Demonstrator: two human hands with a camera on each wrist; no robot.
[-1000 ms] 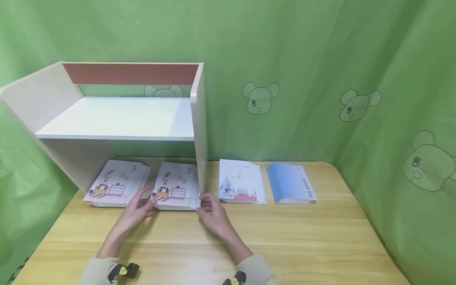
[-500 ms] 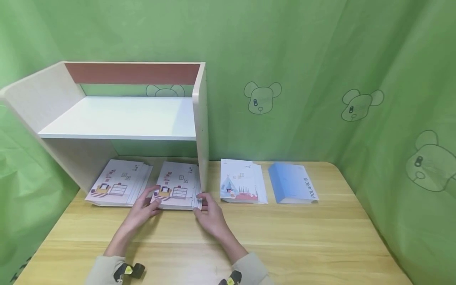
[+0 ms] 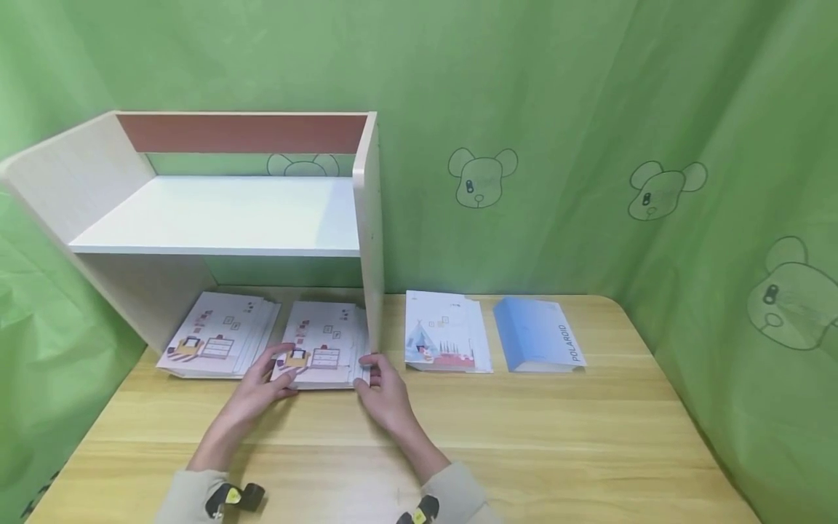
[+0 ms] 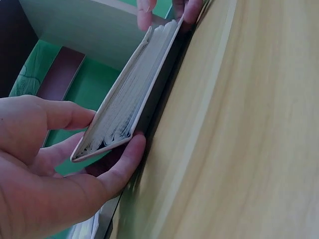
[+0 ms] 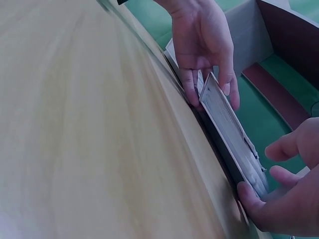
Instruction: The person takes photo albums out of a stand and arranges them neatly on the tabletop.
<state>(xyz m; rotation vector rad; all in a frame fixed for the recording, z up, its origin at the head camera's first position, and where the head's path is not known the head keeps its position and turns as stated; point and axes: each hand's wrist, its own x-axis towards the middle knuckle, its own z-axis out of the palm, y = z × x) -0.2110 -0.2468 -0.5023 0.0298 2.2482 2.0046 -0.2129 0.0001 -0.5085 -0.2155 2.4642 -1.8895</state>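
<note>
A photo album [image 3: 321,338] with a pink-and-white room drawing on its cover lies below the shelf, beside the unit's right side panel. My left hand [image 3: 258,386] grips its left front corner, fingers on the cover and thumb at the lower edge. At the right front corner my right hand [image 3: 388,393] holds the same album. In the left wrist view the album's [image 4: 127,94] page edges show between its covers, with my left hand [image 4: 45,164] at the near corner. The right wrist view shows my right hand's [image 5: 291,199] thumb at the album's [image 5: 232,132] bottom edge.
A matching album [image 3: 212,335] lies to the left inside the white shelf unit [image 3: 216,251]. Outside it, right of the side panel, lie a tent-patterned album [image 3: 437,335] and a blue one marked POLAROID [image 3: 537,335]. A green curtain [image 3: 556,109] hangs behind the wooden table [image 3: 556,444].
The held album has shifted slightly left and toward me, away from the right side panel. Both hands have stayed on its front corners.
</note>
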